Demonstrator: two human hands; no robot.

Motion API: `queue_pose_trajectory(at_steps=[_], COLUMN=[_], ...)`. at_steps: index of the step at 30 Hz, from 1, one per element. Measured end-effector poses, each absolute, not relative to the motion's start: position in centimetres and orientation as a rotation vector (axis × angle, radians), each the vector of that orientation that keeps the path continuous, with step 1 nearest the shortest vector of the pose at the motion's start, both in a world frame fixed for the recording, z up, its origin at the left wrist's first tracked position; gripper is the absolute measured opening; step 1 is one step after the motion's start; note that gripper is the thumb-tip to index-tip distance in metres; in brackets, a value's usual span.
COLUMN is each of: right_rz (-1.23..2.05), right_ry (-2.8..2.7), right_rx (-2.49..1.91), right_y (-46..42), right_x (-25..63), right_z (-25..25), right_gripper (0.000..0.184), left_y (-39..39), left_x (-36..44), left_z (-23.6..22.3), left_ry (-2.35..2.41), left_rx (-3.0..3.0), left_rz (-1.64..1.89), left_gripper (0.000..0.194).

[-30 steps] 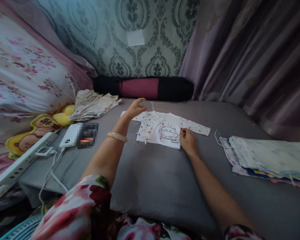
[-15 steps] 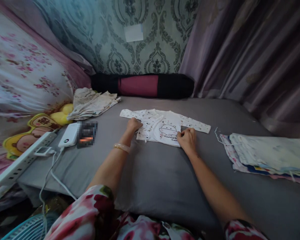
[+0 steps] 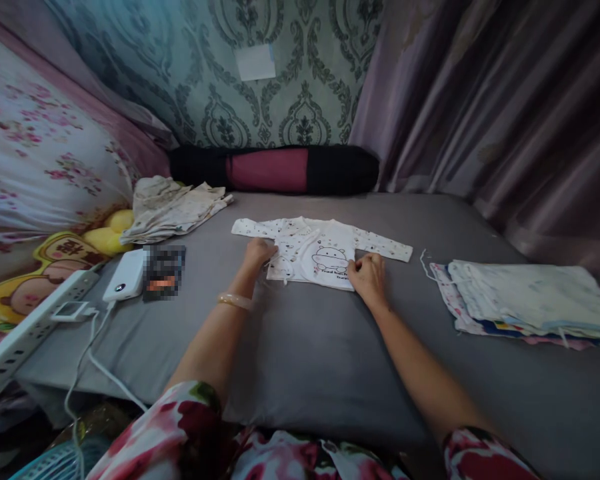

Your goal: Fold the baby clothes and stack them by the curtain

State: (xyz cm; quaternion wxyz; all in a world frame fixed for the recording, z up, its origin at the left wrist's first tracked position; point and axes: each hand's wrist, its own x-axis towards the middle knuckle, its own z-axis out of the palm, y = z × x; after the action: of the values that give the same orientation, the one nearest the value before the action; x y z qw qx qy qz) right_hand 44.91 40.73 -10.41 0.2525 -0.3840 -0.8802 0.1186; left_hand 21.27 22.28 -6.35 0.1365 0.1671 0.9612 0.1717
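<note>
A small white baby shirt (image 3: 313,250) with a cartoon animal print lies flat on the grey bed sheet, both patterned sleeves spread sideways. At its left side, under the sleeve, my left hand (image 3: 260,253) pinches the edge of the cloth. My right hand (image 3: 370,277) has thumb and fingers closed on the lower right side of the shirt, beside the printed animal. Thin ties show near the lower left hem.
Folded baby clothes (image 3: 525,300) are stacked at the right. Left lie crumpled cloths (image 3: 175,207), a white power bank (image 3: 125,275), a blurred dark packet (image 3: 164,272), a power strip (image 3: 35,327) with cables and a yellow plush (image 3: 25,283). A black and maroon bolster (image 3: 270,170) lies along the wall.
The view has shifted slightly, so everything sits a little further left. Both hands stay at the same sides of the shirt, which lies as before.
</note>
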Motion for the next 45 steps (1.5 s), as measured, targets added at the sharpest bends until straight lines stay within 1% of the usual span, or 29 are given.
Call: queue_pose_trajectory(at_steps=[3,5,8,12,15,19,21,24,26,29,32,35,37,41,43,45], right_rz=[0.299,0.294,0.289,0.314,0.353,0.357,0.314,0.232,0.244,0.315,0.379,0.421,0.422,0.517,0.576,0.531], right_ry=[-2.462,-2.524,-2.625,-2.727,-2.758,-2.777,-2.768,-2.737,-2.755,-2.85,-2.941,-2.985,-2.989,-2.983,-2.943,-2.912], right_rx=[-1.08,-1.091,-1.066,-1.028,-1.031,-1.039,-1.027,-0.87,-0.677,-0.465,-0.492,-0.568,-0.581,-0.583,-0.635,-0.651], right_y=[40.0,39.4,38.8,38.5,38.4,38.5,38.4,38.3,38.0,37.2,36.0,35.0,34.8,35.3,35.7,35.7], right_x=[45.4,45.9,46.5,47.4,48.0,48.4,48.4,47.4,45.9,42.8,40.1,38.9,38.7,38.7,38.5,38.4], right_z=[-9.6,-9.1,-8.4,-7.9,-7.8,-7.5,-7.1,-6.3,-6.0,-6.3,-7.4,-8.5,-8.8,-8.6,-8.4,-8.3], right_gripper=[0.035,0.04,0.038,0.032,0.033,0.033,0.03,0.025,0.027,0.036,0.047,0.055,0.057,0.056,0.055,0.054], left_y=[21.1,20.0,18.7,17.8,17.8,17.8,17.7,17.9,18.3,19.7,21.3,22.4,22.7,22.9,23.1,23.3], left_x=[22.3,22.9,23.6,24.3,24.6,24.7,24.6,24.9,25.6,27.5,29.3,30.3,30.4,30.4,30.6,30.9], left_z=[-6.2,-6.1,-6.1,-5.8,-5.4,-5.0,-4.8,-4.0,-3.5,-3.3,-4.2,-5.7,-6.3,-6.5,-6.4,-6.4], left_ry=[2.708,2.618,2.491,2.441,2.451,2.499,2.512,2.545,2.664,2.831,2.657,2.658,2.695,2.688,2.687,2.691], left_rx=[0.588,0.627,0.65,0.681,0.686,0.703,0.727,0.71,0.73,0.975,1.201,1.086,0.979,0.893,0.872,0.852], left_rz=[0.515,0.555,0.589,0.557,0.541,0.458,0.408,0.27,0.196,0.288,0.441,0.522,0.561,0.598,0.627,0.664], left_gripper=[0.043,0.048,0.05,0.043,0.038,0.036,0.035,0.029,0.023,0.027,0.024,0.03,0.031,0.025,0.026,0.029])
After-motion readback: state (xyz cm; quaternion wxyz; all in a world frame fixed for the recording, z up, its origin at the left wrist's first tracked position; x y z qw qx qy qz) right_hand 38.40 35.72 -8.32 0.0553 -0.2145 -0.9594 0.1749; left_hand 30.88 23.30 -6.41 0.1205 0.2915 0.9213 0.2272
